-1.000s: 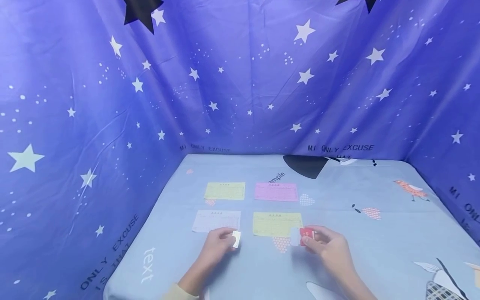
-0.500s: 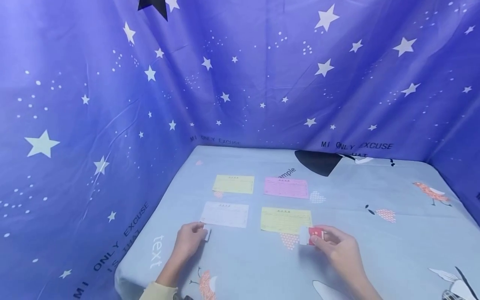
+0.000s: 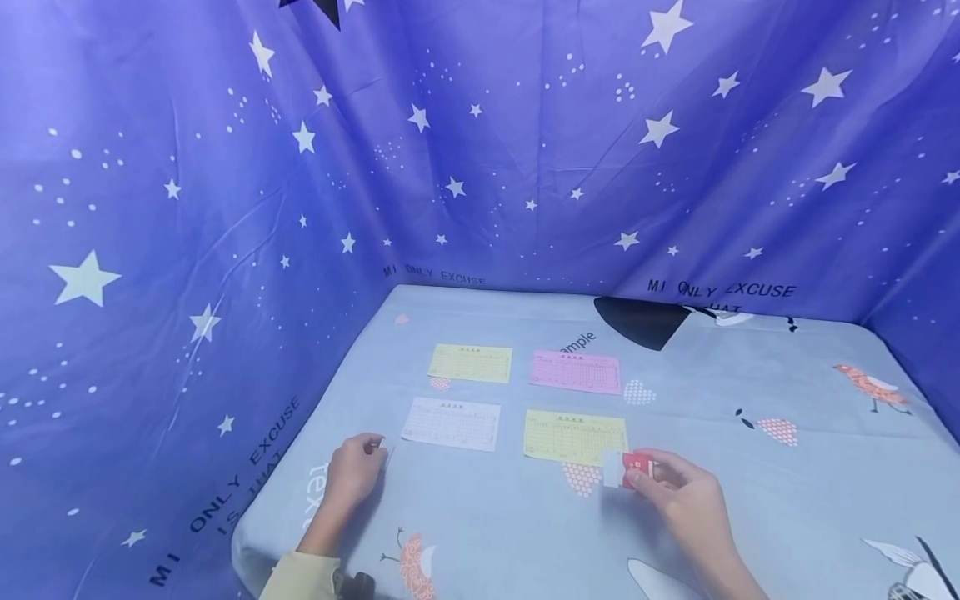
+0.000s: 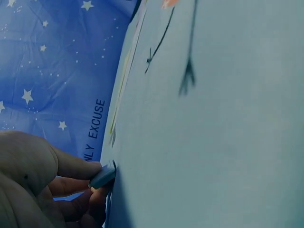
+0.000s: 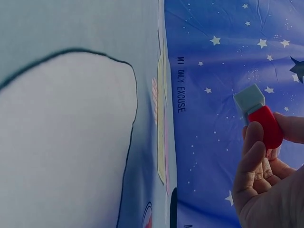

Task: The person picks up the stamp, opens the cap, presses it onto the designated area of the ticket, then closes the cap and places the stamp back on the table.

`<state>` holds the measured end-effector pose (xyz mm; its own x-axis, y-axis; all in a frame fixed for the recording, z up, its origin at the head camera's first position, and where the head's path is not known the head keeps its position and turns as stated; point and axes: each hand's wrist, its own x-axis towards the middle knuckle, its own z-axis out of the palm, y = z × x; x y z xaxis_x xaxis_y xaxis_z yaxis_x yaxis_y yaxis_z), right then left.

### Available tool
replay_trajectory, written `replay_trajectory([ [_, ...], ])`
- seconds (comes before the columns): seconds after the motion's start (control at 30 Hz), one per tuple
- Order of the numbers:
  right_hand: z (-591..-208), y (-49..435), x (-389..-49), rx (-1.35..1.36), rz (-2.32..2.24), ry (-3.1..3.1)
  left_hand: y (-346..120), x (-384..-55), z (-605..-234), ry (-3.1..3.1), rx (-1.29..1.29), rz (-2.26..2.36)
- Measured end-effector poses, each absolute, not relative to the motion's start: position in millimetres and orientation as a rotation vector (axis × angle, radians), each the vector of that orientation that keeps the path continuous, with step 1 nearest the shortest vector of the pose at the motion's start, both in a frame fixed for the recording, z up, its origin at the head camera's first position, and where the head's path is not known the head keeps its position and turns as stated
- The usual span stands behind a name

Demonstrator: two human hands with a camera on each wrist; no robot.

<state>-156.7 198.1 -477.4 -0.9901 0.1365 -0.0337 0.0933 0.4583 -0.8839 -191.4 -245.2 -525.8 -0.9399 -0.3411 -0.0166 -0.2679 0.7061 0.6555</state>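
Note:
My right hand (image 3: 688, 496) pinches a small stamp (image 3: 635, 463) between thumb and fingers, just above the table at the near right corner of the nearer yellow form (image 3: 573, 433). In the right wrist view the stamp shows a rounded red handle (image 5: 265, 126) and a pale square block at its end. At the table's left, my left hand (image 3: 354, 473) holds a small flat pale cap (image 4: 103, 175) in its fingertips, low over the cloth. A white form (image 3: 452, 423) lies to the right of that hand.
Farther back lie another yellow form (image 3: 470, 364) and a pink form (image 3: 575, 371). A pale blue printed cloth (image 3: 480, 517) covers the table. Purple star-patterned curtains (image 3: 480, 150) hang close behind it and along both sides.
My left hand has moved left with the cap, from near the middle to the table's left side. My right hand keeps holding the stamp in about the same place; the head view has turned slightly.

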Motion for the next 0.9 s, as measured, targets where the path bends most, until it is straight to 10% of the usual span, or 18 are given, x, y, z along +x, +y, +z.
replay_trajectory([
  [0.9, -479.7, 199.1, -158.3, -0.227, 1.646, -2.623, -194.7, -195.0, -501.4, -2.849, 0.28, -0.559],
])
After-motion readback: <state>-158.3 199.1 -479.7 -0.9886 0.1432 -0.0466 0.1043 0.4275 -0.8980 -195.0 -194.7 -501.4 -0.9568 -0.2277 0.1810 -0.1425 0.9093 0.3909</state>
